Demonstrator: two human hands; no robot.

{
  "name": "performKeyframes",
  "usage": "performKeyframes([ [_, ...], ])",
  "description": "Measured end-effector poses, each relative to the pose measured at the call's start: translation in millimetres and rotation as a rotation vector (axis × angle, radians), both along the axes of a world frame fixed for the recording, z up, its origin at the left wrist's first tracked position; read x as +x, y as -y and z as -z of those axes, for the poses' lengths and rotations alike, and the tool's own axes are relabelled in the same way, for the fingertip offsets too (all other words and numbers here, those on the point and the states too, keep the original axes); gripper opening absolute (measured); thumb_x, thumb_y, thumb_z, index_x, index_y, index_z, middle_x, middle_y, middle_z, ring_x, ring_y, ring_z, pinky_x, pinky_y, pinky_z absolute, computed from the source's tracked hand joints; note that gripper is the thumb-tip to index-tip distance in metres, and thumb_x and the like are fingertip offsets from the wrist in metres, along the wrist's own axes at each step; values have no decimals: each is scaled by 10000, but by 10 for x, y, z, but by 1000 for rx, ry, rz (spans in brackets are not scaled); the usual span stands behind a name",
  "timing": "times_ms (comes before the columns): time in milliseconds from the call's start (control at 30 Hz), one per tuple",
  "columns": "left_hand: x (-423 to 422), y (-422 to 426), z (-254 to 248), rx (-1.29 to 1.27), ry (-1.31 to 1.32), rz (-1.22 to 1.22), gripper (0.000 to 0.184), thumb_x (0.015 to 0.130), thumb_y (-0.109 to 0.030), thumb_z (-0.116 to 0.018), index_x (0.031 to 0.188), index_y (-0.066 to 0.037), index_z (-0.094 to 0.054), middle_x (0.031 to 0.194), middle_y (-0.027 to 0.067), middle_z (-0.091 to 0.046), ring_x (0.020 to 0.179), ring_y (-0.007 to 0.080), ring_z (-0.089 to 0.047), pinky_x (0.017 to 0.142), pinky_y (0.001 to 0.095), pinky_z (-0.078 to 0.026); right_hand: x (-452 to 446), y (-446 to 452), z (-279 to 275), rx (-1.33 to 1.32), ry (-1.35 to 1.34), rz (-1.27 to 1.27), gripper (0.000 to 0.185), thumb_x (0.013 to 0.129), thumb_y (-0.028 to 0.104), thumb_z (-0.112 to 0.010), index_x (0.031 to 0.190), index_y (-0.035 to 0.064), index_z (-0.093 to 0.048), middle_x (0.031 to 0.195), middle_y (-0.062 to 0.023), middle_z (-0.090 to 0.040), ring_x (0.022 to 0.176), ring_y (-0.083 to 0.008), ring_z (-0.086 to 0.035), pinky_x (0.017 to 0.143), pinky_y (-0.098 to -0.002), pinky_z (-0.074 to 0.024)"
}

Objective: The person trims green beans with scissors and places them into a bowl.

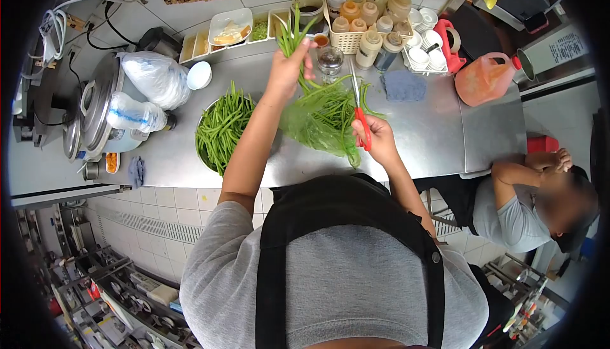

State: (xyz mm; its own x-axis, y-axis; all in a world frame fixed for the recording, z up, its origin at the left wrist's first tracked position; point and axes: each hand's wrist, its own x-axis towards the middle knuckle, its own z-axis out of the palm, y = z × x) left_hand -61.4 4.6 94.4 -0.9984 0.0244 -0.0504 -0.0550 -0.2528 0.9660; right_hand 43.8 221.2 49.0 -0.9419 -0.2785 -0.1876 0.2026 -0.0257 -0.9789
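My left hand [289,69] is closed round a bunch of green beans [293,34], which stick up above the fingers. In my right hand [376,138] is a pair of scissors [360,110] with red handles, its blades pointing away from me and close together. Between and below the hands lies a green plastic bag [305,123] with more green beans [333,107] spilling out of it. To the left of my left forearm, a round metal bowl [202,152] is heaped with green beans [223,126], and the forearm hides part of its right side.
Behind the bag stand a glass [330,61] and a basket [346,42] of sauce bottles. A blue cloth [403,86] and an orange jug [486,79] are to the right. Plastic-wrapped items [155,79] lie left on the steel counter [432,139]. Another person [518,206] sits at the right.
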Motion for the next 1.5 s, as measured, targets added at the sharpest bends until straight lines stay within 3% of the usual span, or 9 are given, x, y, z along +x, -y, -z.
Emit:
performKeyframes([
  [133, 40, 19, 143, 252, 223, -53, 293, 897, -327, -572, 923, -35, -559, 624, -16, -469, 458, 71, -385, 428, 229, -361, -2, -69, -19, -106, -30, 83, 274, 883, 248, -607, 710, 39, -566, 602, 10, -535, 479, -58, -492, 453, -205, -379],
  [267, 549, -179, 649, 234, 475, 69, 312, 874, -362, -596, 892, -55, -544, 650, -7, -475, 498, 119, -445, 459, 279, -401, -15, -232, -146, -72, -82, 52, 342, 931, 307, -502, 716, 46, -558, 555, -10, -514, 464, -70, -471, 468, -203, -364],
  [467, 1162, -300, 1167, 330, 779, 181, 316, 893, -360, -562, 937, -48, -539, 740, 36, -551, 725, 197, -606, 617, 313, -537, 34, -397, -122, -43, 37, -37, 340, 902, 309, -558, 682, 50, -551, 548, 6, -503, 459, -67, -468, 451, -213, -373],
  [500, 1125, -294, 1154, 325, 755, 151, 323, 904, -356, -541, 945, -35, -535, 811, 85, -584, 821, 252, -632, 700, 331, -555, 55, -391, -98, -38, 90, -41, 331, 879, 298, -608, 670, 48, -547, 560, 15, -501, 457, -59, -471, 441, -214, -378],
  [633, 855, -272, 1066, 511, 636, 86, 336, 926, -334, -505, 1000, -7, -535, 942, 167, -604, 901, 296, -626, 770, 370, -545, 90, -218, 180, 198, 49, -8, 405, 822, 344, -678, 578, 71, -504, 503, 41, -436, 456, -45, -402, 429, -225, -319],
  [833, 776, -365, 950, 316, 609, 192, 371, 927, -335, -506, 1139, -32, -531, 1013, 111, -610, 956, 260, -617, 768, 382, -516, 121, -16, 377, 446, 18, 60, 488, 775, 397, -710, 514, 51, -484, 455, 8, -432, 442, -77, -366, 427, -261, -304],
  [1033, 852, -423, 1044, 255, 553, 274, 323, 898, -292, -573, 1098, -38, -557, 909, 54, -592, 775, 167, -599, 655, 303, -511, 180, 4, 610, 436, -31, 73, 498, 772, 417, -704, 518, 45, -492, 460, -3, -451, 440, -88, -375, 430, -268, -315],
  [1233, 802, -385, 1072, 24, 498, 330, 288, 884, -270, -598, 1023, -19, -574, 768, 15, -540, 573, 112, -484, 509, 258, -455, 170, -12, 695, 290, 176, 42, 494, 804, 429, -673, 526, 62, -496, 479, 6, -471, 435, -80, -417, 435, -242, -342],
  [1500, 716, -219, 1121, 82, 530, 277, 213, 894, -217, -578, 969, -19, -551, 703, 9, -492, 535, 94, -451, 439, 253, -386, 217, -58, 629, 51, 332, 56, 437, 842, 425, -627, 616, 62, -532, 504, -9, -492, 432, -76, -473, 425, -211, -375],
])
